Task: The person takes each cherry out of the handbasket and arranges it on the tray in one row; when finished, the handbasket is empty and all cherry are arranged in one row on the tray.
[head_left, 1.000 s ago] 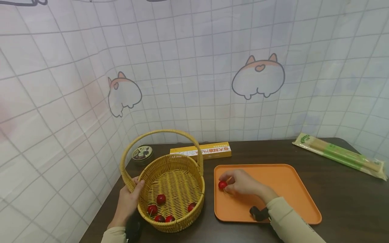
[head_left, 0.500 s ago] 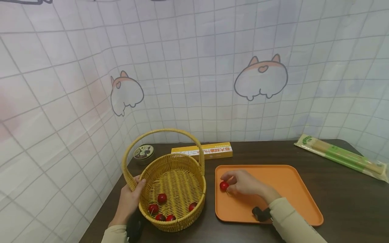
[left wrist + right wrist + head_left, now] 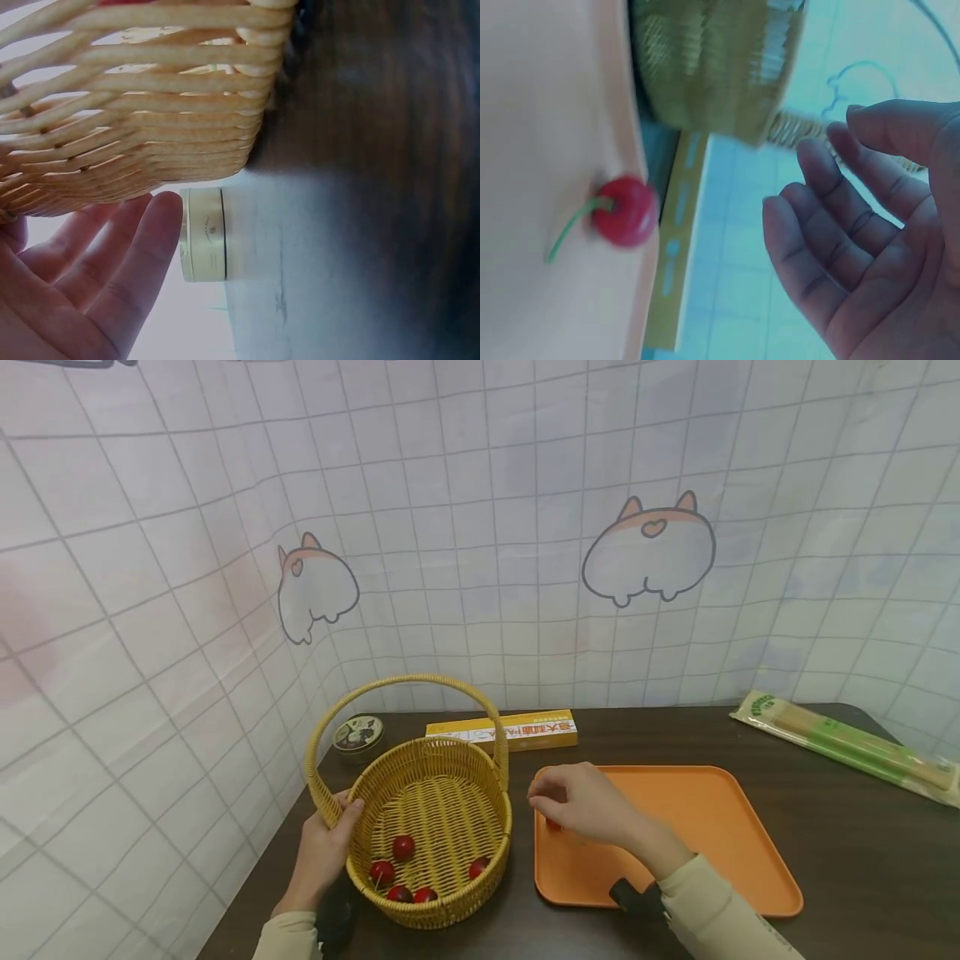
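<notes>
A yellow wicker basket (image 3: 431,810) with a tall hoop handle stands on the left, with several dark red cherries (image 3: 403,847) on its floor. My left hand (image 3: 321,852) holds its left rim, the thumb over the edge and the fingers against the outer wall (image 3: 172,135). To the right, my right hand (image 3: 588,806) hovers above the left part of an orange tray (image 3: 697,827). One cherry with a green stem (image 3: 626,211) lies on that tray near its edge, mostly hidden under the hand in the head view. The right fingers are loosely bent, apart from the cherry, with nothing between them.
Behind the basket are a round tin (image 3: 357,735) and a yellow pasta box (image 3: 517,731). A green and clear noodle packet (image 3: 847,743) lies at the back right of the dark table (image 3: 645,735). A patterned grid curtain (image 3: 480,527) hangs behind.
My right hand has lifted off the cherry on the tray, which its fingers were around before. My left hand keeps its hold on the basket rim. The head view has shifted slightly.
</notes>
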The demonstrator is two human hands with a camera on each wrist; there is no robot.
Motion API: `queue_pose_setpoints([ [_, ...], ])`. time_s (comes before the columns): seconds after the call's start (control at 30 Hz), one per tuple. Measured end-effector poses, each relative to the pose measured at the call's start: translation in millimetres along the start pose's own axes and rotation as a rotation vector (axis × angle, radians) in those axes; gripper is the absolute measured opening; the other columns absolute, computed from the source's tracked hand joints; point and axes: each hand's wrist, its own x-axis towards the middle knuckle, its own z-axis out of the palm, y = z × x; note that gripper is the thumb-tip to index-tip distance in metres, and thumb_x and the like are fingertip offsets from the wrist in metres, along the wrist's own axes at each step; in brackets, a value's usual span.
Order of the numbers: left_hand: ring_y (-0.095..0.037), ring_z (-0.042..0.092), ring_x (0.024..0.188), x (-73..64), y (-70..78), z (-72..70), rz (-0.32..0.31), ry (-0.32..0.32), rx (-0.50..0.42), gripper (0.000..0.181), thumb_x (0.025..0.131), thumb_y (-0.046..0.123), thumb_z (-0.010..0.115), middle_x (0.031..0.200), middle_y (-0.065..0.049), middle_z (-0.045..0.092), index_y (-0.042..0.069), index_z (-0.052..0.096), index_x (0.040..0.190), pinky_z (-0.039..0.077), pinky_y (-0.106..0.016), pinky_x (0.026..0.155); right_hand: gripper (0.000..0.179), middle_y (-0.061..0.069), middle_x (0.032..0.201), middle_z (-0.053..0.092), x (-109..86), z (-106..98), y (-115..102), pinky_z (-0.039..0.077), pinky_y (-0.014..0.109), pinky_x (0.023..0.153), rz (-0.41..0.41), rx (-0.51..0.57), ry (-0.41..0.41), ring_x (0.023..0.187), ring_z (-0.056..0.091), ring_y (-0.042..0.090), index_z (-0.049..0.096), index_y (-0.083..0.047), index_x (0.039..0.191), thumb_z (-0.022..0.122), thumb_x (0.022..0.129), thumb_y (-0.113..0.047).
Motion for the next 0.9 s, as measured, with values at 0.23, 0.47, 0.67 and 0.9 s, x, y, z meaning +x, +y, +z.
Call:
queue_pose_setpoints([
  [0.23,-0.026,0.063,0.103,-0.2,0.8,0.0,-0.012,0.002,-0.01,0.032,0.1,0.033,0.055,0.125,-0.014,0.063,0.002,0.062,0.101,0.052,-0.034,0.083,0.008,-0.011,0.095,0.068,-1.2,13,-24,0.05,0.027,0.073,-0.117,0.009,0.004,0.084,0.06,0.003,0.07,-0.021,0.101,0.066,0.095,-0.02],
  [0.47,-0.025,0.064,0.098,-1.0,1.9,0.1,-0.008,-0.002,-0.035,0.034,0.101,0.033,0.055,0.12,-0.016,0.065,0.003,0.064,0.114,0.051,-0.026,0.078,0.014,0.0,0.1,0.071,0.0,31,-36,0.053,0.027,0.076,-0.304,0.096,0.041,0.087,0.063,0.004,0.069,-0.017,0.101,0.066,0.092,-0.007],
  [0.67,-0.025,0.064,0.097,-1.1,1.4,-0.7,-0.024,-0.017,-0.048,0.036,0.101,0.032,0.055,0.121,-0.018,0.064,0.003,0.063,0.12,0.051,-0.023,0.075,0.015,-0.001,0.102,0.071,6.1,42,-40,0.054,0.029,0.075,-0.334,0.114,0.005,0.088,0.062,0.002,0.069,-0.015,0.104,0.066,0.092,-0.006],
  [0.9,-0.026,0.064,0.095,-1.2,0.3,1.5,-0.045,-0.007,-0.067,0.036,0.1,0.034,0.056,0.121,-0.018,0.063,0.003,0.063,0.116,0.051,-0.023,0.074,0.017,-0.007,0.108,0.069,28.0,49,-44,0.05,0.023,0.083,-0.284,-0.034,-0.205,0.097,0.062,0.004,0.069,-0.018,0.111,0.061,0.096,-0.015],
])
